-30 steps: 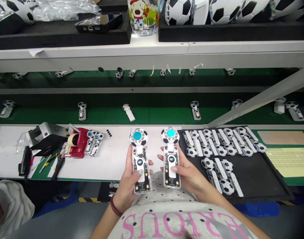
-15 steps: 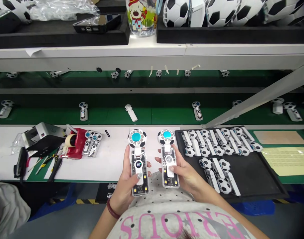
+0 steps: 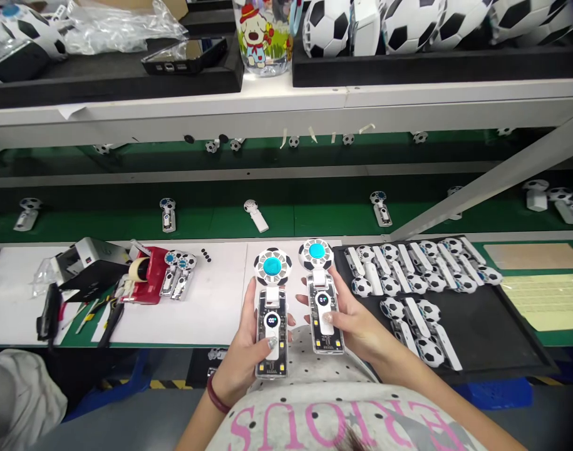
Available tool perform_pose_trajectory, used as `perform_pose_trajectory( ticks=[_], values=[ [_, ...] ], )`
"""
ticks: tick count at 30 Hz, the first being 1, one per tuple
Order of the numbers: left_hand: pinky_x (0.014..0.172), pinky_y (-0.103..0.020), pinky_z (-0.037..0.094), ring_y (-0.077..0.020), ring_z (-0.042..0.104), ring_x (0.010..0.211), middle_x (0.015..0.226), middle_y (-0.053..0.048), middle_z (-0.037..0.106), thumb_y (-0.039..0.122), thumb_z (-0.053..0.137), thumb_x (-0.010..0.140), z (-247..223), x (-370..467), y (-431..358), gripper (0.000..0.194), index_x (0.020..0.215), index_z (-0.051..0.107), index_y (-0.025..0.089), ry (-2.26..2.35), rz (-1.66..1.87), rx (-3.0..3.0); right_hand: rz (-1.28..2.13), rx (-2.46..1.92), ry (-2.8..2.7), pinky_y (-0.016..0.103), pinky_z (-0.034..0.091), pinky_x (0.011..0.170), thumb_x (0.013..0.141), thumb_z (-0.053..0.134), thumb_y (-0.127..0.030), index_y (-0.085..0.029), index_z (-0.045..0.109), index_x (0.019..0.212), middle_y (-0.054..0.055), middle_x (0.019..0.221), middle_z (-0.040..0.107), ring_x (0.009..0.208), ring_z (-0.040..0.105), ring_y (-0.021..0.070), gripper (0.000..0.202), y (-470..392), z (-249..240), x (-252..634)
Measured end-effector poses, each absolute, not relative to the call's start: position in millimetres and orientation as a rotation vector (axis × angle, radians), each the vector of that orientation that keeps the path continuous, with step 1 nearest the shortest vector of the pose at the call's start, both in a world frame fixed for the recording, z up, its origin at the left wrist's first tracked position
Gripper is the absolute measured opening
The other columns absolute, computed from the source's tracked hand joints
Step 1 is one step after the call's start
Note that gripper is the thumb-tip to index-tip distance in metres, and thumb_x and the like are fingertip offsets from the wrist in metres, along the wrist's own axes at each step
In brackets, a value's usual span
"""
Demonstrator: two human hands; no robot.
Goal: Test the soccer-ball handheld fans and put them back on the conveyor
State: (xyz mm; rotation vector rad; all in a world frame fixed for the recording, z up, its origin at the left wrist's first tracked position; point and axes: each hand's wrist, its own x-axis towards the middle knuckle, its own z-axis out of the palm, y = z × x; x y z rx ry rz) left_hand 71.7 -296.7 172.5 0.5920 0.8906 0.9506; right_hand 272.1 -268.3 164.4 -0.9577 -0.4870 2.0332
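Two handheld fans with football-patterned round heads, blue centres and clear bodies are held upright side by side in front of me. My left hand (image 3: 248, 347) is closed around the left fan (image 3: 272, 313), its thumb on the white button strip below a round display reading 100. Around the right fan (image 3: 322, 300) my right hand (image 3: 354, 319) is closed, thumb on the same strip; that display is lit and seems to read 0. Rows of similar football fans (image 3: 418, 282) lie in a black tray (image 3: 493, 338) to the right of my hands.
A red tape dispenser (image 3: 149, 275), a grey-black box-shaped device (image 3: 91, 266) and two more fans (image 3: 178, 275) stand on the left of the white bench sheet (image 3: 220, 319). Single fans lie along the green conveyor (image 3: 309, 207). A slanted grey post (image 3: 493, 175) crosses at right. A person's sleeve (image 3: 27, 388) shows lower left.
The right fan's display, blank-looking before, is now lit. Both fans sit slightly further right in view, the left one a little lower. The fans on the conveyor have shifted right in view.
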Motion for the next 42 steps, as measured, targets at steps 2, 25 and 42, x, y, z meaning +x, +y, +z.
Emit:
perform_pose_trajectory(
  ticks=[2,25,42],
  values=[
    [0.077,-0.034,0.046,-0.0263,0.055,0.100,0.134,-0.008,0.041,0.029,0.067,0.072,173,71,-297,0.093,0.138,0.003,0.042,0.899,0.955,0.593,2.034,-0.940,-0.493,0.046,0.037,0.097,0.065,0.073,-0.019,-0.037,0.000,0.139,0.008,0.131,0.046,0.118,0.047,0.0251,0.105,-267,165,272],
    [0.071,-0.034,0.046,-0.0176,0.057,0.082,0.121,-0.007,0.049,0.030,0.064,0.076,190,67,-296,0.090,0.136,-0.001,0.047,0.833,1.036,0.644,1.855,-0.885,-0.945,0.046,0.035,0.098,0.079,0.063,-0.027,-0.044,-0.018,0.134,0.007,0.136,0.040,0.123,0.041,0.0226,0.099,-276,184,276],
    [0.061,-0.027,0.046,-0.0137,0.055,0.071,0.123,-0.006,0.048,0.038,0.063,0.073,180,76,-289,0.051,0.121,0.045,0.035,0.695,1.363,0.481,1.705,-0.782,-0.783,0.038,0.046,0.084,0.074,0.067,-0.030,-0.048,0.000,0.134,0.003,0.126,0.048,0.100,0.058,0.0207,0.092,-273,181,281]
  ],
)
